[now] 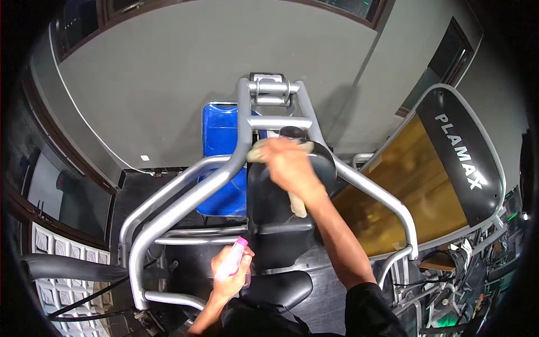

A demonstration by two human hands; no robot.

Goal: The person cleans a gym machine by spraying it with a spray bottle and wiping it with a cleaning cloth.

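Note:
My right hand (292, 168) presses a beige cloth (300, 205) against the upper part of a black padded backrest (269, 202). Its fingers are closed over the cloth, which pokes out above and below the hand. Lower down, my left hand (229, 276) grips a spray bottle (232, 262) with a pink and white head, tilted up to the right. Most of the bottle's body is hidden behind the fingers. Below the backrest, close to my left hand, lies a black seat pad (281, 288). Silver tubes of the exercise machine frame (191, 194) surround the pads.
Behind the frame stands a blue chair (220, 132) near the grey wall (185, 73). A large panel marked PLAMAX (415, 180) rises on the right. Curved silver bars (387, 210) reach out on both sides. White patterned blocks (73, 275) are at lower left.

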